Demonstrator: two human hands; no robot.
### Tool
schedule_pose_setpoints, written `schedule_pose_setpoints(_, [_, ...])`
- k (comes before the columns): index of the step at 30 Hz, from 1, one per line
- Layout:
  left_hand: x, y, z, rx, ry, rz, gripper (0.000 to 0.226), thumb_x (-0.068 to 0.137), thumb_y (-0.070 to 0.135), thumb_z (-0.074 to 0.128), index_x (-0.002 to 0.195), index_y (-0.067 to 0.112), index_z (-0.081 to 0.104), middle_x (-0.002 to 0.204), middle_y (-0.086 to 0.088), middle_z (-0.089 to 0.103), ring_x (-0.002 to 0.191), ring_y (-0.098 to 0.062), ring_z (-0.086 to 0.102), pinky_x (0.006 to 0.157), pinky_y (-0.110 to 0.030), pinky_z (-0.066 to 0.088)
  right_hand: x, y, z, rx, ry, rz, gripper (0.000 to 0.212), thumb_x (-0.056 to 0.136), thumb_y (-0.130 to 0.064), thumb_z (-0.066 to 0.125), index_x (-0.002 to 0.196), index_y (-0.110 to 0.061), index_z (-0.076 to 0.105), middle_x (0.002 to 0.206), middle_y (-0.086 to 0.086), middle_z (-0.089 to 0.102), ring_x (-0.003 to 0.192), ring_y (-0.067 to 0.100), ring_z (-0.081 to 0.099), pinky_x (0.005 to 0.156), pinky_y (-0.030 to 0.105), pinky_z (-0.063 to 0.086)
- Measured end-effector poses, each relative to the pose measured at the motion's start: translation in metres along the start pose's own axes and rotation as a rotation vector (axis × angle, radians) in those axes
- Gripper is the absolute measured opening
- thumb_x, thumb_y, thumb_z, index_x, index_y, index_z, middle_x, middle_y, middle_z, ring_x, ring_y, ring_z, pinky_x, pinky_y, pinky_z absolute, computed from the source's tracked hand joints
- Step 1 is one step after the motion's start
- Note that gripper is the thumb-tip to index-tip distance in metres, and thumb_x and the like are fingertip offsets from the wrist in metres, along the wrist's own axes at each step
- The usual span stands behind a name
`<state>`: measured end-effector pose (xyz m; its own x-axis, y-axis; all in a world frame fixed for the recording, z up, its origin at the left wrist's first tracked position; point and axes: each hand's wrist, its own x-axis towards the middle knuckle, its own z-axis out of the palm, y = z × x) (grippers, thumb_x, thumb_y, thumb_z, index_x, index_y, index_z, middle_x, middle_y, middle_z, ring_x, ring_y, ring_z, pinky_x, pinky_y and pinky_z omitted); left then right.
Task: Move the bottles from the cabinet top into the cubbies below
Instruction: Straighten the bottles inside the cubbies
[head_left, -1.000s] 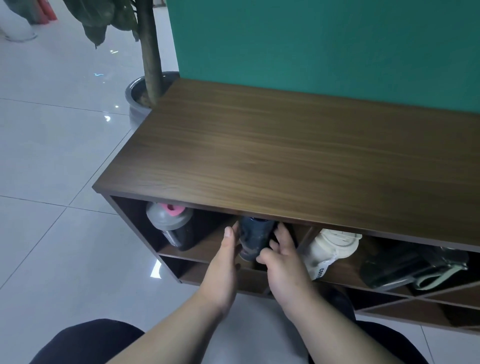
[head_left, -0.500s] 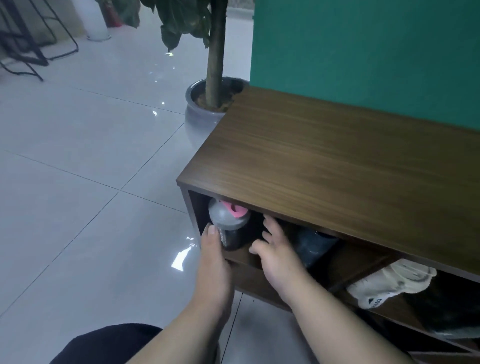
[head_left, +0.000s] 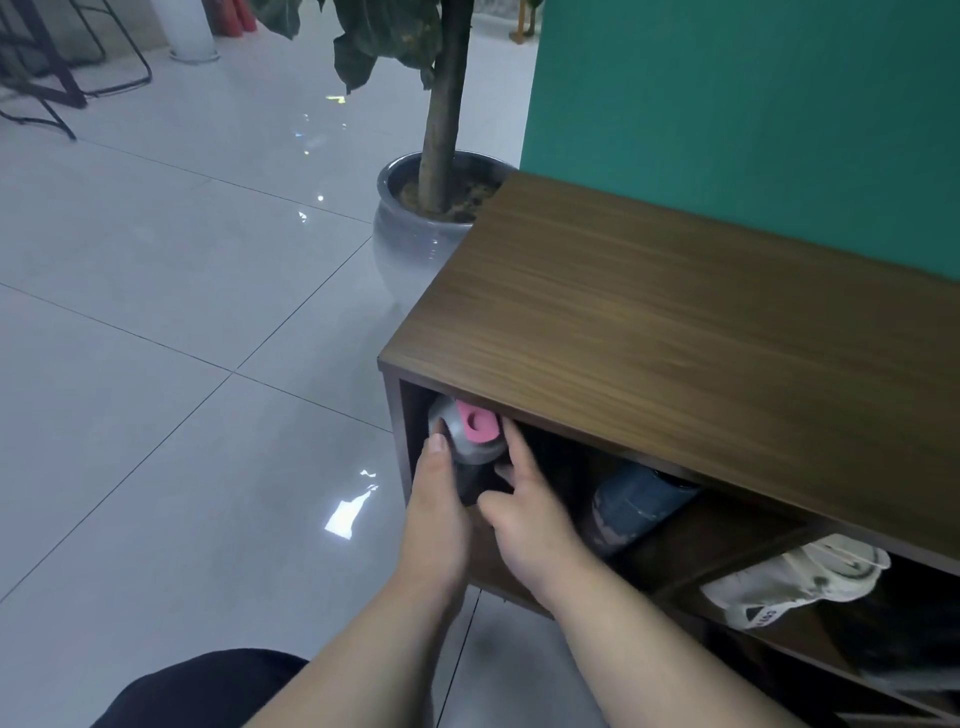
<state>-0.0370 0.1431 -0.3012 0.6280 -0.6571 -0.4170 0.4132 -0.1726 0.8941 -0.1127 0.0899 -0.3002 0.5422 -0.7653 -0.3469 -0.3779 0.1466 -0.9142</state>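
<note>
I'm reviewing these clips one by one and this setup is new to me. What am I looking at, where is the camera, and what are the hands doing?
There is no machine: a person wears a camera on the head, looking down at their own bare arms. The left hand and right hand reach into the leftmost cubby of a wooden cabinet and close around a grey bottle with a pink cap. A dark blue bottle lies in the next cubby, then a white bottle. The visible cabinet top holds nothing. A potted plant stands behind.

Bottle (head_left: 470, 439) in leftmost cubby (head_left: 415, 415); second bottle (head_left: 636, 506) in the next.
</note>
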Motion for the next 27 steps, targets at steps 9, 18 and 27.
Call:
schedule_pose_setpoints(9, [0.012, 0.014, -0.008, -0.032, -0.090, -0.027, 0.054, 0.104, 0.055, 0.021, 0.098, 0.049, 0.073, 0.092, 0.021, 0.081, 0.089, 0.005, 0.074, 0.077, -0.024, 0.051, -0.020, -0.009, 0.017, 0.047, 0.028, 0.049, 0.092, 0.082, 0.010, 0.049, 0.153, -0.044, 0.026, 0.078, -0.022, 0.054, 0.092, 0.007, 0.068, 0.056, 0.012, 0.044])
schedule_pose_setpoints(18, [0.018, 0.007, -0.010, -0.041, -0.008, -0.028, 0.057, 0.095, 0.069, 0.029, 0.119, 0.040, 0.071, 0.118, 0.010, 0.076, 0.104, -0.001, 0.071, 0.091, -0.028, 0.052, -0.025, -0.014, 0.016, 0.028, 0.020, 0.024, 0.087, 0.084, 0.003, 0.051, 0.150, -0.048, 0.027, 0.086, -0.028, 0.060, 0.064, -0.001, 0.061, 0.053, 0.009, 0.043])
schedule_pose_setpoints(27, [-0.027, 0.047, -0.035, 0.102, -0.109, 0.002, 0.037, 0.105, 0.050, 0.029, 0.109, 0.032, 0.061, 0.107, 0.007, 0.066, 0.096, -0.005, 0.061, 0.087, -0.034, 0.043, -0.094, -0.003, -0.029, -0.097, 0.053, 0.019, 0.053, 0.077, -0.015, 0.058, 0.121, -0.045, 0.058, 0.138, -0.018, 0.048, 0.117, -0.006, 0.048, 0.105, 0.024, 0.038])
